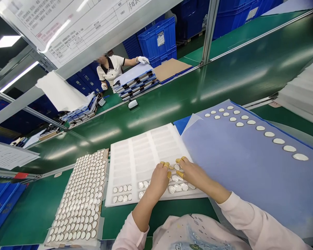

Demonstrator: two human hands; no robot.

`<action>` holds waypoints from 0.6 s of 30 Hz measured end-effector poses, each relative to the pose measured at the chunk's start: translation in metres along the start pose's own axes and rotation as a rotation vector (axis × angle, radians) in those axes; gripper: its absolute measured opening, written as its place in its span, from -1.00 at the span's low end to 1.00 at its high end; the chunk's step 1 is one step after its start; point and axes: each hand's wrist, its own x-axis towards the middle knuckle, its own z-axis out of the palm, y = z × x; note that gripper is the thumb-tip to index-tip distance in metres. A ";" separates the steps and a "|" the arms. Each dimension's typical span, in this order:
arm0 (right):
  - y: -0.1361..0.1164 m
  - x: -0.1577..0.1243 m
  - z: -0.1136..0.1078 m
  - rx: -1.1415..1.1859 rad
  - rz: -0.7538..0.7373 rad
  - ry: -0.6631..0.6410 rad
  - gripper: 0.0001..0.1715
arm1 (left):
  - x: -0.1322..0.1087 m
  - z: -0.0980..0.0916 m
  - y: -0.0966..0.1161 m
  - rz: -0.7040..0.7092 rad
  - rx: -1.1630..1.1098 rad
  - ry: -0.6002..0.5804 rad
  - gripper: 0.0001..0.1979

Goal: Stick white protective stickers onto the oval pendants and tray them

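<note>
- A factory workshop, from where I stand.
- Blue crates (151,43) stacked near a gloved co-worker (117,66).
- Metal posts (210,31) and a printed sheet (75,29) above green benches (28,215).
- Identical discs (82,235) in rows.

A single view is given, taken from the wearer's head and aimed forward and down over the wearer's pink shirt (189,234), which is cut by the bottom edge. The green surface (31,208) is seen obliquely from above, with the white tray (143,156) framed close, just below the centre. The picture is rolled, and its long lines are slanted upward to the right. A co-worker (114,69) is taken in farther off, and a printed sheet (67,31) is cropped by the top edge.
</note>
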 end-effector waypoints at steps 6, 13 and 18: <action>0.002 -0.003 0.005 -0.044 -0.050 -0.014 -0.81 | 0.003 0.004 0.001 -0.003 0.069 -0.036 -0.70; 0.001 -0.004 0.010 -0.041 -0.050 0.011 -0.83 | 0.018 -0.003 -0.003 0.050 0.195 -0.152 -0.74; 0.001 -0.006 0.012 -0.011 -0.041 0.030 -0.83 | 0.025 -0.010 0.001 0.087 0.275 -0.234 -0.76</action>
